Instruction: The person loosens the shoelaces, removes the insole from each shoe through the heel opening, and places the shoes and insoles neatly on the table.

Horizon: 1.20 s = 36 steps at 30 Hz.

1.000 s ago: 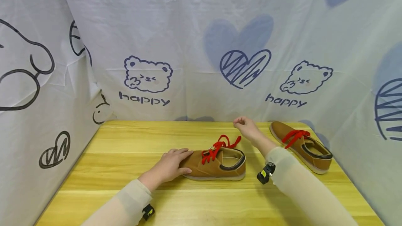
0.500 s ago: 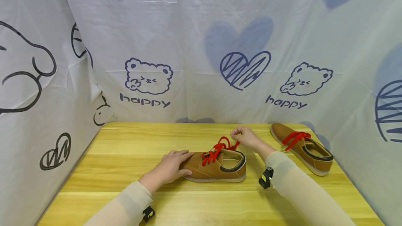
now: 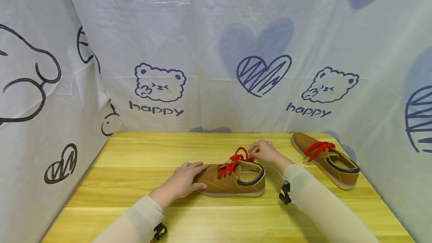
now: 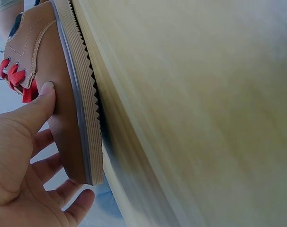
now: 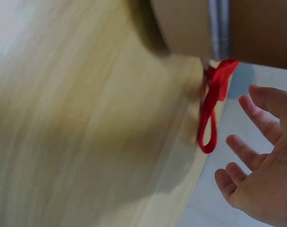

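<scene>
A brown lace-up shoe lies sole-down on the wooden table, its toe pointing left. My left hand holds the toe; in the left wrist view the thumb presses one side and the fingers reach round the other. The red shoelace is tied loosely at the tongue, with a loop standing up and an end trailing behind. My right hand hovers by that end, beyond the heel. In the right wrist view its fingers are spread and bent, apart from the hanging lace loop.
A second brown shoe with a tied red lace stands at the back right of the table. A white printed cloth hangs behind and along both sides.
My right hand has come down and nearer, from above the lace end to right beside it. The left hand has kept its place on the toe, and the shoe stays put.
</scene>
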### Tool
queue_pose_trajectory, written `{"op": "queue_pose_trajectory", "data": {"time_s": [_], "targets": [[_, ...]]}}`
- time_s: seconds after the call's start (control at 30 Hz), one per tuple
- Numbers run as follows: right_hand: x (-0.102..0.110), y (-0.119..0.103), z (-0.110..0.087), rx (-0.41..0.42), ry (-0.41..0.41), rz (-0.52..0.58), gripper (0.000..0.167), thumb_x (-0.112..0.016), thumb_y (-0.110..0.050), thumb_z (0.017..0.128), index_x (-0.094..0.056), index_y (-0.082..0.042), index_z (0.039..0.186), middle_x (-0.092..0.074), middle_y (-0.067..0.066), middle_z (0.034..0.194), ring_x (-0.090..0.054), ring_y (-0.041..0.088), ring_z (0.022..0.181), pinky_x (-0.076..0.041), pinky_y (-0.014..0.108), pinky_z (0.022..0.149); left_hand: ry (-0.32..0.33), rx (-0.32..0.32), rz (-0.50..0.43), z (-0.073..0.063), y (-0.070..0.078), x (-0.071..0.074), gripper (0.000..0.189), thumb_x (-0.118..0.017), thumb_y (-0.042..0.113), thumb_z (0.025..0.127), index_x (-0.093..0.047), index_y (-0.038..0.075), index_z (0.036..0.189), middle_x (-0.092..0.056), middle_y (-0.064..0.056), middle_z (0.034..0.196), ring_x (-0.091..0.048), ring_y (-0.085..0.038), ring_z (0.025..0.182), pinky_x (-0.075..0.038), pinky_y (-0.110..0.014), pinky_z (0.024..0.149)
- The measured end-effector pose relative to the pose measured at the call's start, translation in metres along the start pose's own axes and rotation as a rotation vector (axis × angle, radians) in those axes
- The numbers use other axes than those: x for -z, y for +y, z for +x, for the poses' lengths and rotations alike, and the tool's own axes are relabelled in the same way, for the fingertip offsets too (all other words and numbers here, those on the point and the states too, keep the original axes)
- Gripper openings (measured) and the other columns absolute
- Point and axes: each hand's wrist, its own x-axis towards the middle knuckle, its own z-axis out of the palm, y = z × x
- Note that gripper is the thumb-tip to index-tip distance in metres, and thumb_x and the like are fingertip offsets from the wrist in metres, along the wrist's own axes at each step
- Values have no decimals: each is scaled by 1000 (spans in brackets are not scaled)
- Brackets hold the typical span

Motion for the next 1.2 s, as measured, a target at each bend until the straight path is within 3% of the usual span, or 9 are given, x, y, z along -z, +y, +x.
{"op": "queue_pose_trajectory", "data": {"time_s": [0.07, 0.17, 0.3, 0.37, 0.6, 0.8, 1.03, 1.2], "targets": [[-1, 3, 1, 25, -9, -29, 8, -73, -14, 91, -76, -6, 93, -74, 9, 103, -55, 34, 103, -33, 52, 97, 1, 0, -3, 0, 1, 1, 69, -70, 43, 91, -49, 13, 150, -47, -14, 151, -44, -44, 133, -37, -63, 102], [-4, 6, 1, 34, -31, -87, 6, -75, -16, 91, -76, -10, 92, -70, 14, 115, -52, 40, 114, -32, 57, 100, 1, 3, -8, 0, 1, 1, 69, -70, 43, 91, -49, 13, 150, -47, -14, 151, -44, -44, 133, -37, -63, 103], [-7, 8, 1, 16, -63, -163, 5, -76, -21, 90, -75, -16, 89, -55, 22, 137, -37, 49, 131, -29, 68, 102, 4, 4, -10, -1, 2, 2, 69, -71, 42, 91, -50, 13, 149, -48, -14, 150, -44, -44, 133, -37, -62, 102], [-8, 8, 0, 28, -63, -189, 3, -77, -20, 89, -75, -18, 89, -52, 23, 141, -34, 51, 134, -28, 72, 102, 5, 5, -11, -1, 2, 2, 69, -71, 42, 91, -50, 13, 149, -48, -14, 150, -44, -44, 133, -37, -62, 102], [-15, 9, -1, 131, -16, -268, 7, -80, -14, 85, -77, -19, 89, -57, 21, 135, -40, 48, 130, -33, 72, 98, 2, 2, -16, 0, 2, 3, 69, -71, 42, 91, -49, 13, 149, -47, -15, 150, -44, -44, 133, -37, -63, 102], [-15, 11, -1, 152, -16, -251, 13, -80, -15, 85, -70, -20, 78, -57, 21, 136, -40, 48, 129, -33, 71, 99, -2, -3, -19, -2, 2, 2, 69, -70, 43, 91, -49, 12, 150, -47, -15, 151, -44, -44, 133, -37, -63, 103], [3, 6, 3, 160, -34, -218, 14, -83, -21, 83, -71, -23, 76, -57, 22, 137, -40, 51, 129, -30, 72, 101, -1, -2, -18, -1, 2, 2, 69, -71, 42, 91, -49, 12, 149, -47, -16, 151, -44, -44, 133, -37, -63, 103], [18, 2, 8, 181, 10, -194, 14, -80, -18, 86, -71, -20, 75, -60, 25, 132, -45, 50, 125, -32, 68, 102, -1, -5, -11, -2, 0, 1, 69, -71, 43, 91, -49, 13, 149, -47, -15, 150, -45, -43, 132, -37, -63, 102]]}}
